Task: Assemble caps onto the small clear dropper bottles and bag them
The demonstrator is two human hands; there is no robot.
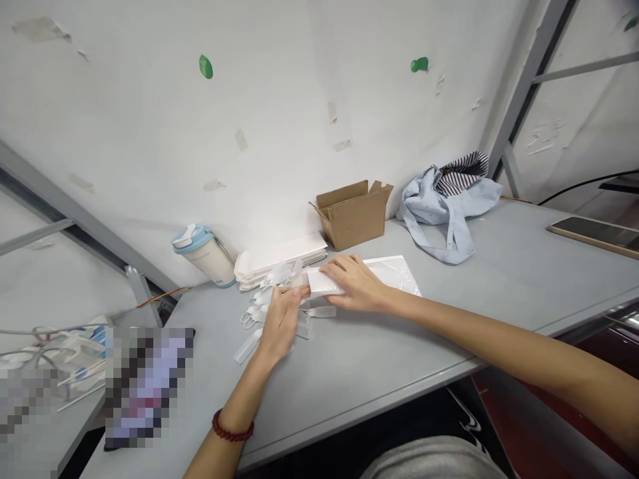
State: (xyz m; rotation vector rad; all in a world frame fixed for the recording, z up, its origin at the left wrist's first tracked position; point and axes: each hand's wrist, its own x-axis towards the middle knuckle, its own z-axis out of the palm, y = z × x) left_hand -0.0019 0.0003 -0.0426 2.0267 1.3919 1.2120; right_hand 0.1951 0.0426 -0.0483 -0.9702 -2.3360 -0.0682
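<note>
A small white box [323,282] lies in the grip of my right hand [357,285], its fingers over the top and the thumb along the near side. My left hand [283,318] is closed, with its fingertips at the left end of the box; what they pinch there is hidden. Around and under my left hand lies a loose pile of small clear plastic pieces [248,346], several with white loops. Beneath and beyond my right hand rests a flat white packet [397,273] with a shiny clear surface.
Behind the pile is a stack of flat white boxes [282,256], with an open cardboard box [357,216] to its right. A lidded cup [207,259] stands left, a light blue cloth bag [444,206] right. A phone [599,234] lies far right on the grey table [499,279].
</note>
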